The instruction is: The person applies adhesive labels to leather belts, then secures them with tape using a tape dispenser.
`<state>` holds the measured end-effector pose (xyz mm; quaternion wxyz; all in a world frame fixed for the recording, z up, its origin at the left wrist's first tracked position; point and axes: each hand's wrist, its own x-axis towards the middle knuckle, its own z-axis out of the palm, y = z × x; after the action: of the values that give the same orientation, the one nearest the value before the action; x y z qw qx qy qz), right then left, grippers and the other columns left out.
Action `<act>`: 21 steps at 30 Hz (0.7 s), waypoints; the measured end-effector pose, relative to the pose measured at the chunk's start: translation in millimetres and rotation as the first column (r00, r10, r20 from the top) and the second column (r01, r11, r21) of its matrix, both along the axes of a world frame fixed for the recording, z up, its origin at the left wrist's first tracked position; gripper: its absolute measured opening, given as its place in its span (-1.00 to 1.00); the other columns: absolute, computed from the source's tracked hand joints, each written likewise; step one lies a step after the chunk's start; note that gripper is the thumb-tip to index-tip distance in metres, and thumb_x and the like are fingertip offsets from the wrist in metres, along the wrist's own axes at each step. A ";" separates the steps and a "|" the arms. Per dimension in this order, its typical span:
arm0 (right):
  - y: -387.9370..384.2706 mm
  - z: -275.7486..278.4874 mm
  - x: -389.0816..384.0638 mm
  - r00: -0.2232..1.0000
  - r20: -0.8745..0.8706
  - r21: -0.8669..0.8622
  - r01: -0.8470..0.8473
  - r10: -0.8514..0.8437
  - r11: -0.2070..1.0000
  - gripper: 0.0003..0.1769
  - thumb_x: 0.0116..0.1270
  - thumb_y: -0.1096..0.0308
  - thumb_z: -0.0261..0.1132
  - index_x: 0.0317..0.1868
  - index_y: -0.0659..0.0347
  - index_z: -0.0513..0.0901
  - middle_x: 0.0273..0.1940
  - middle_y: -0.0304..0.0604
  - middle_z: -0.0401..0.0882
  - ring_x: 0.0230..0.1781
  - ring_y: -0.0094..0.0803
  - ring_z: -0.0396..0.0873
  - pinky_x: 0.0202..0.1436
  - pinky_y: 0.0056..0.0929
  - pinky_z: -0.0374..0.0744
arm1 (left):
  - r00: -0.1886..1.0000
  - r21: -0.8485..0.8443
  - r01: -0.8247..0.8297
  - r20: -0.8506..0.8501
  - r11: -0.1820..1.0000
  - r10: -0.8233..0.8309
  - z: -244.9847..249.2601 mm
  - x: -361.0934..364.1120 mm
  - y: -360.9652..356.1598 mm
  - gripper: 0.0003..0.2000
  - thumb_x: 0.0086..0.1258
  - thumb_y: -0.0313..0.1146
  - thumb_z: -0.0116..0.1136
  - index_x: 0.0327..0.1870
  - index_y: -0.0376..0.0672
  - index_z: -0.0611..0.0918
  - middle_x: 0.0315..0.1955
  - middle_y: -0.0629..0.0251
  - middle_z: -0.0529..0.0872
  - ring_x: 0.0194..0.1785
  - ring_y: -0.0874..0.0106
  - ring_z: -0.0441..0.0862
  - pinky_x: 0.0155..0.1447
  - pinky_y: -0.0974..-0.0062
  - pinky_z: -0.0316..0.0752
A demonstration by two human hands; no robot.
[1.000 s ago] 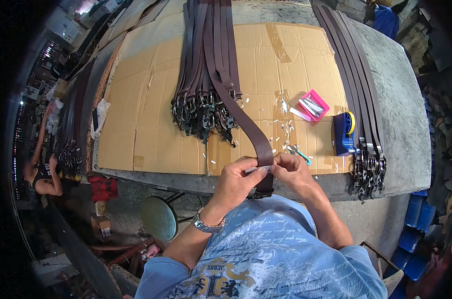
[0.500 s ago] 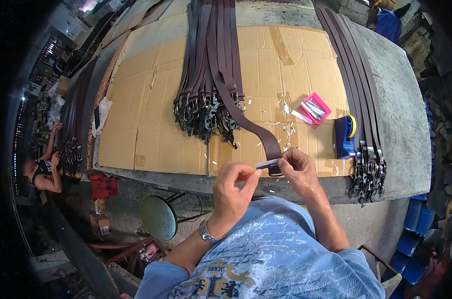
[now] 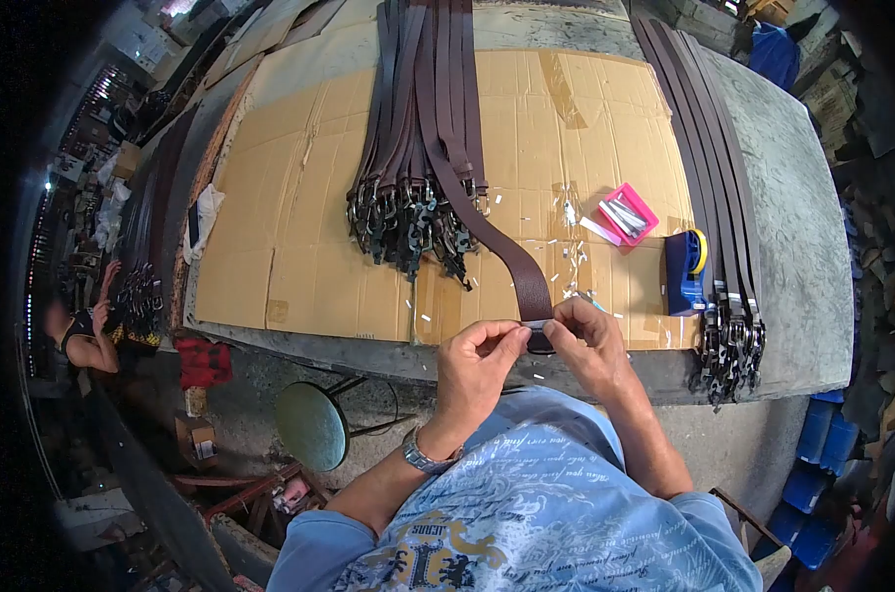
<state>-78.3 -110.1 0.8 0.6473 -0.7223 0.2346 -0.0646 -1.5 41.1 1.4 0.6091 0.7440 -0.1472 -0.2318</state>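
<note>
A dark brown leather belt (image 3: 523, 271) runs from the bunch of belts (image 3: 418, 118) to the near edge of the table. Across its near end, just above a dark end piece, lies a narrow pale strip (image 3: 536, 324). My left hand (image 3: 482, 360) pinches the strip's left end with thumb and fingertips. From the other side my right hand (image 3: 587, 345) closes its thumb and fingers on the right end, against the belt. The fingertips partly cover both the strip and the belt's end.
Cardboard (image 3: 319, 197) covers much of the table, with white scraps scattered on it. A pink tray (image 3: 640, 209) of pale strips and a blue tape dispenser (image 3: 682, 271) sit at right. More belts (image 3: 709, 148) lie beyond. A round stool (image 3: 312, 424) stands below; another person (image 3: 87, 340) is at far left.
My left hand has moved right and its fingers now meet the belt. The pale strip, held out to the left of the belt before, now lies across it.
</note>
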 end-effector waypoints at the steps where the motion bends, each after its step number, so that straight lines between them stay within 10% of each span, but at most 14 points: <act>1: 0.3 -0.2 0.1 1.000 0.012 0.008 -0.005 0.005 1.000 -0.79 0.29 0.35 0.26 -0.35 0.36 0.52 -0.52 -0.29 0.46 -0.48 -0.60 0.35 -0.43 -0.50 0.35 | 1.000 0.001 0.000 0.001 1.000 0.000 -0.6 0.6 1.0 -0.86 0.34 -0.42 0.31 -0.21 -0.33 0.71 -0.46 0.34 0.75 -0.38 0.65 0.63 -0.29 0.66 0.52; 21: 6.4 -12.5 1.5 0.998 0.054 0.156 0.001 -0.010 0.988 -0.79 0.33 0.33 0.26 -0.32 0.35 0.57 -0.48 -0.29 0.50 -0.45 -0.61 0.40 -0.37 -0.52 0.42 | 0.986 -0.164 0.140 -0.062 0.976 -0.152 -12.9 4.2 4.9 -0.80 0.52 -0.28 0.07 -0.24 -0.24 0.52 -0.49 0.54 0.44 -0.45 0.75 0.31 -0.41 0.69 0.24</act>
<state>-76.8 -103.6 -11.7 0.7076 -0.6670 0.2231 -0.0677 2.8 46.0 -11.5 0.6528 0.6711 -0.1970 -0.2909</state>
